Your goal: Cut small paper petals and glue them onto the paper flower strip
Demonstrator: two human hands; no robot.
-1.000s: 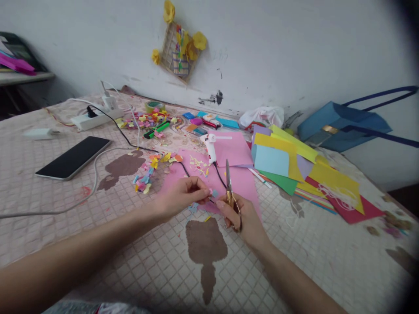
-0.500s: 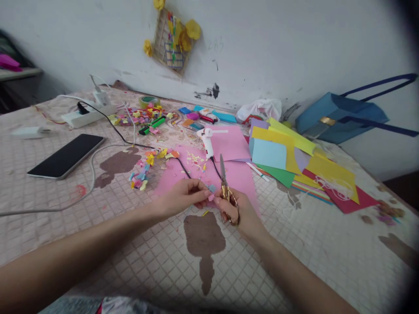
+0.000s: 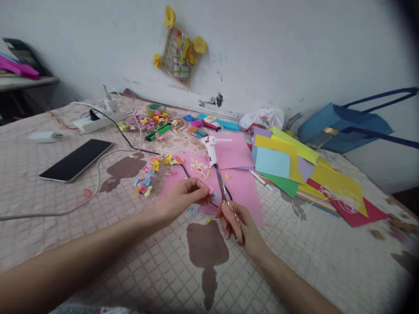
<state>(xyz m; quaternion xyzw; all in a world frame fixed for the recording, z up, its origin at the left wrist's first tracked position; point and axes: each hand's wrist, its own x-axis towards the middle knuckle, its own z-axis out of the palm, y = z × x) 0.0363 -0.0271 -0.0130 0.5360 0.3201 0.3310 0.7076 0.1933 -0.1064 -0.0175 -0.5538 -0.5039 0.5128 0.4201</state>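
Observation:
My left hand (image 3: pixel 195 192) pinches a small piece of pink paper (image 3: pixel 211 189) between thumb and fingertips. In my right hand (image 3: pixel 236 221) are gold-handled scissors (image 3: pixel 221 185), their blades pointing away from me and close together. The two hands are a little apart, above the near edge of a pink paper sheet (image 3: pixel 248 192). Beyond the scissors a white glue gun (image 3: pixel 211 150) rests on the pink paper. Left of my left hand lies a curved string of colourful paper bits (image 3: pixel 147 176). Small paper scraps (image 3: pixel 199 165) are scattered on the sheet.
Coloured paper sheets (image 3: pixel 278 163) are stacked at the right, before a blue bag (image 3: pixel 343 126). On the left are a tablet-like dark device (image 3: pixel 77 160), a power strip (image 3: pixel 98 122) and cables. A green cutter (image 3: pixel 158 131) and tape roll (image 3: pixel 156 109) lie farther back.
My right hand has drawn away from the pink piece and the scissors have tilted to the left. My left hand still holds the piece. The whole view has shifted slightly.

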